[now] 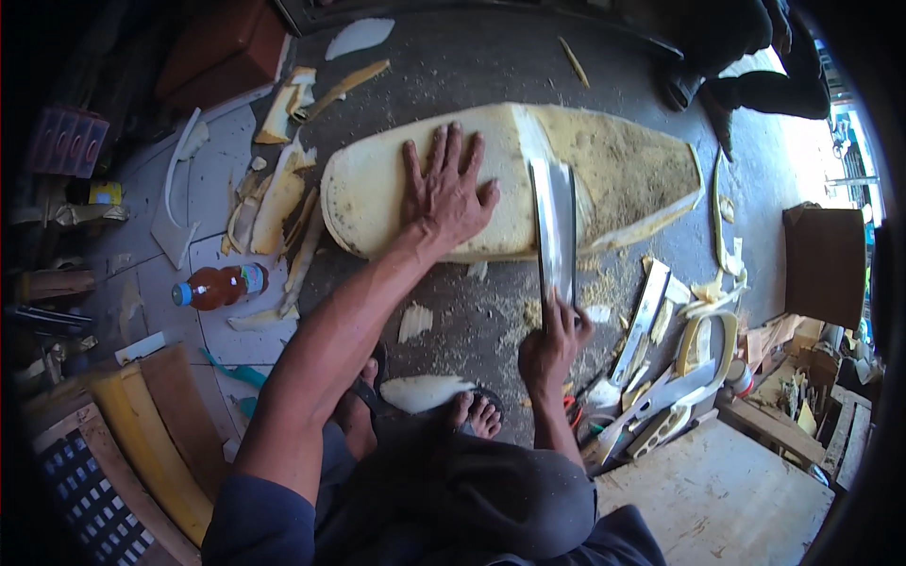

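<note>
A long cream foam pad (368, 193), shaped like a seat, lies crosswise on the dark floor. Its right part is rougher and stained brown. My left hand (446, 193) rests palm down on the smooth left part, its fingers spread. In my right hand (555, 344) is the near end of a long-bladed knife (557, 226), the fingers closed round a handle that they hide. The wide, shiny blade points away from me and lies across the foam's near edge, beside a pale, freshly cut strip (531, 137).
Foam scraps (283, 198) and crumbs litter the floor. A bottle of reddish-brown liquid (222, 286) lies at left. Several tools, including another long blade (642, 321), lie at right near a wooden board (727, 491). Another person's leg (764, 92) shows at far right.
</note>
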The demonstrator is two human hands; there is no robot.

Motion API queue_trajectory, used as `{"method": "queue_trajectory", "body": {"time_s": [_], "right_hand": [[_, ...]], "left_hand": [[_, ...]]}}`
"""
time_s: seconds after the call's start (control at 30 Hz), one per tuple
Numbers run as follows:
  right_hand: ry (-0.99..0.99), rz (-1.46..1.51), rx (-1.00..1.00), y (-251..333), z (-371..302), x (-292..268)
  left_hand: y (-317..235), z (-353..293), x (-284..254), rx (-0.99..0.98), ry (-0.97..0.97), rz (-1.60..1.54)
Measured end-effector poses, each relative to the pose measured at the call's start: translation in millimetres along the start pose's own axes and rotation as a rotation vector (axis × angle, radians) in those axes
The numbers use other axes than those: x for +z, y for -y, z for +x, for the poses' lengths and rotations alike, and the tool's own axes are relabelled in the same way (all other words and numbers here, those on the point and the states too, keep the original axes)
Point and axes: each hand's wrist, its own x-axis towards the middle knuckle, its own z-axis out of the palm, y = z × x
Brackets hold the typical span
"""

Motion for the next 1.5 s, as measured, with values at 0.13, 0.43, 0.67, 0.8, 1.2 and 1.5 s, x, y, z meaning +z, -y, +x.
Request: {"method": "queue_trajectory", "body": {"time_s": [0.13, 0.43, 0.67, 0.8, 1.2, 1.5], "right_hand": [[-0.063, -0.036, -0.118, -2.9, 80.7, 20.4], [-0.118, -0.056, -0.092, -13.9, 100.1, 15.8], [0.02, 0.026, -0.07, -2.4, 8.5, 3.2], [-0.085, -0.038, -0.126, -16.3, 94.3, 22.7], [0.045, 0.052, -0.097, 3.5, 33.6, 2.2], [-0.052, -0.016, -0.145, 13.5, 80.3, 14.3]], "left_hand": [[2.9, 9.7, 6.1, 0.014, -0.111, -0.068], [-8.8, 9.4, 1.4, 0.038, -0.055, -0.083], [2.6, 0.7, -2.9, -0.03, 0.02, -0.008], [-12.2, -3.0, 5.3, 0.021, -0.03, -0.053], [7.1, -4.7, 7.5, -0.002, -0.059, -0.063], [-3.6, -10.3, 8.1, 0.001, -0.054, -0.079]]}}
